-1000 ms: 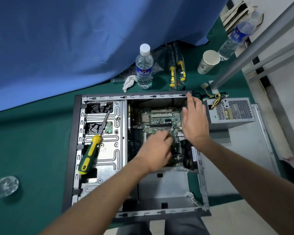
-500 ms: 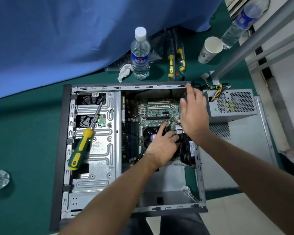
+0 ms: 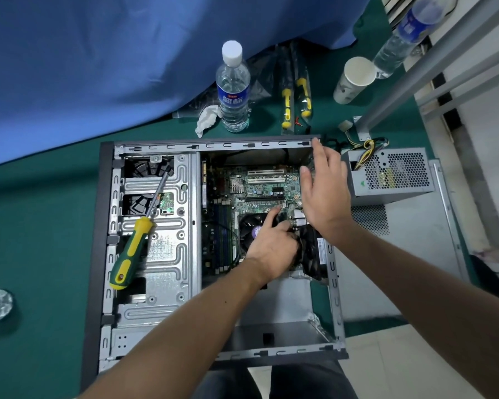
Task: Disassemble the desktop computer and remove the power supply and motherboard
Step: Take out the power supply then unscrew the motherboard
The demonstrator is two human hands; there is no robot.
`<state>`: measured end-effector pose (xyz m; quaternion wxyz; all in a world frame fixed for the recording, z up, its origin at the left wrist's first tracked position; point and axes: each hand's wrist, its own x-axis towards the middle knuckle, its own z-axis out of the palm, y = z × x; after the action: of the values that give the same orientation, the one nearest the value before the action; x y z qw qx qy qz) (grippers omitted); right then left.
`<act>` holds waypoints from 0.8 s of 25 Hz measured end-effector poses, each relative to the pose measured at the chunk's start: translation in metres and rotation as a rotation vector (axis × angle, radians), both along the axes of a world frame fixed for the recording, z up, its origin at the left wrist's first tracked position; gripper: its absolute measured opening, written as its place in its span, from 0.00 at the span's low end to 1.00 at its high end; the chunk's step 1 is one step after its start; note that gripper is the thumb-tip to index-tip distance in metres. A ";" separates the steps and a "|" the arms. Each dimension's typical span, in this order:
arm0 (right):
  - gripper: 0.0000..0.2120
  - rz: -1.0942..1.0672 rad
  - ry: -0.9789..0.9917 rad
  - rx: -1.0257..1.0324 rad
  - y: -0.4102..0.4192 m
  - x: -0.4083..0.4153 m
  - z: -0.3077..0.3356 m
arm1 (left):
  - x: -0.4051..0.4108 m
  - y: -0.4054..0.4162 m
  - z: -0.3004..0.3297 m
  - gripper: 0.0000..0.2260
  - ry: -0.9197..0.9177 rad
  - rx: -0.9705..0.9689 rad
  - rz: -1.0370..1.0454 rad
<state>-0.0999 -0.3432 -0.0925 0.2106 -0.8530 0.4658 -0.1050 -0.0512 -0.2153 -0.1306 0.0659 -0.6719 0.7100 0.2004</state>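
With the power supply point(image 3: 392, 175) already out beside the case point(image 3: 104, 254), the left hand point(image 3: 271, 246) clamps its fingers on the CPU cooler point(image 3: 251, 226) while the right hand point(image 3: 326, 194), fingers apart, steadies the seated motherboard's point(image 3: 260, 188) rear edge for lifting.

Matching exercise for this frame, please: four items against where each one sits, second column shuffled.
Items:
1. screwdriver
2. power supply
3. motherboard
4. paper cup

Places:
A. inside the open case, under both hands
B. on the green mat, beside the grey metal post
C. lying on the case's metal drive cage
D. outside the case, to its right, on the removed side panel

Pairs: 1-C, 2-D, 3-A, 4-B
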 end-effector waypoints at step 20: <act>0.26 -0.009 -0.016 0.016 0.001 0.000 0.004 | 0.000 0.000 -0.005 0.05 0.019 -0.025 0.008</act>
<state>-0.0995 -0.3421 -0.0884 0.2206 -0.8484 0.4688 -0.1089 -0.0508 -0.2157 -0.1353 0.0501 -0.6734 0.7104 0.1982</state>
